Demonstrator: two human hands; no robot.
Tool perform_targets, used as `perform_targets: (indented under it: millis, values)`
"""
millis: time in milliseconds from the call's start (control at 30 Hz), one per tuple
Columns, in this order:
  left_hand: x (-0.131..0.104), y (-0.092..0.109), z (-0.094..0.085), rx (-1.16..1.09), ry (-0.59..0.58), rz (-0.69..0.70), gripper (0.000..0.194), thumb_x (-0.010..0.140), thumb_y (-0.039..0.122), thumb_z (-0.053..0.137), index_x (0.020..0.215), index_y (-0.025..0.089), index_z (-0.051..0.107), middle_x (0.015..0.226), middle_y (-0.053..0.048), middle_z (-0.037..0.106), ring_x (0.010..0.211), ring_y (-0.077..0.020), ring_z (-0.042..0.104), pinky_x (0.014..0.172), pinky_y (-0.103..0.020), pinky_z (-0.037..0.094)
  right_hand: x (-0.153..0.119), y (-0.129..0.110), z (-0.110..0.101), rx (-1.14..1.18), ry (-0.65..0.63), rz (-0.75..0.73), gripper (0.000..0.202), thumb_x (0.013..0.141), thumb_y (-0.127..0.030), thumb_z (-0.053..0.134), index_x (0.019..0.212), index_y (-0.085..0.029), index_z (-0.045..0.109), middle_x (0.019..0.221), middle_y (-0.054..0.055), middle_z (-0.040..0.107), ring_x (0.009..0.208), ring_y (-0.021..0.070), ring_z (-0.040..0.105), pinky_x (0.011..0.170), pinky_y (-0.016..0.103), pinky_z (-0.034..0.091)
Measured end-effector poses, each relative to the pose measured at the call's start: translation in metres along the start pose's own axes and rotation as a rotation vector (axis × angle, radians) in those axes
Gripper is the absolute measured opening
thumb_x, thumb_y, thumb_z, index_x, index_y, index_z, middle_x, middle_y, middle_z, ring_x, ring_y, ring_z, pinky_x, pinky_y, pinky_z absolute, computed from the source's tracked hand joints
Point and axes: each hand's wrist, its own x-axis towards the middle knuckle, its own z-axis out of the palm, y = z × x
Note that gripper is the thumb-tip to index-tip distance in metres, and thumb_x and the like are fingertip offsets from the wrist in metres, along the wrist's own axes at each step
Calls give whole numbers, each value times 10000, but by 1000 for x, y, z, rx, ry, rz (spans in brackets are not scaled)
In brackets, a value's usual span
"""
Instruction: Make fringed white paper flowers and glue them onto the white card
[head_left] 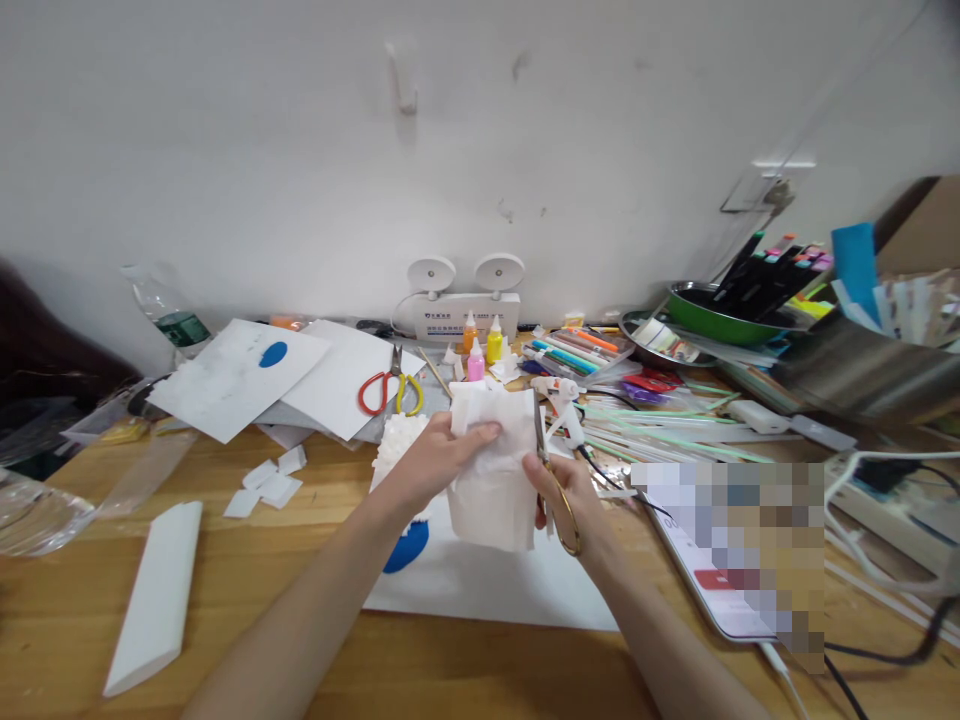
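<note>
A folded piece of white tissue is held up above the sheet in my left hand, thumb pressed flat on its face. My right hand is closed around gold-handled scissors. Their blades point upward along the tissue's right edge; whether they are cutting into it I cannot tell. Beneath both hands lies a white paper sheet. It carries a blue oval and, at its upper left, a patch of bumpy white bits, partly hidden by my left hand and arm.
Small white squares and a folded white tissue pack lie on the left. Red-and-yellow-handled scissors, paint bottles and a hot glue gun stand or lie behind my hands. A phone with cables is at right.
</note>
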Motion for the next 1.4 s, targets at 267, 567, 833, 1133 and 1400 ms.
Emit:
perform_targets:
  millis: [267,567,833,1133,1400]
  values:
    - [0,0,1,-33,-9,-8,425,626,446,665,919,143,608,936,-96,654,793,-212,617,647,-297,482,1,1,1,-9,32,-11,523,700,-659,450,486,-184,403,313,-48,388,280,75,384,302,178,249]
    - [7,-13,-1,-121,42,34,418,652,421,651,975,157,617,936,-90,668,841,-218,622,701,-304,490,2,1,3,85,64,7,516,683,-651,483,490,-182,391,367,-58,368,301,66,364,288,178,254]
    - [8,-12,0,-117,18,34,429,663,436,641,979,147,619,965,-100,661,845,-223,620,717,-318,487,2,-1,3,84,78,3,509,682,-645,485,493,-184,380,385,-56,348,331,63,319,309,186,220]
    - [9,-14,0,-125,7,42,404,667,430,639,954,146,624,955,-99,664,848,-218,618,729,-315,486,3,0,1,59,101,-28,510,689,-626,488,479,-186,338,434,-56,291,396,57,252,354,195,179]
    - [6,-11,1,-137,26,40,413,667,406,647,987,146,618,918,-96,672,844,-215,622,731,-313,488,2,-2,1,76,82,-24,503,686,-627,487,485,-181,370,452,-43,324,400,64,267,352,198,204]
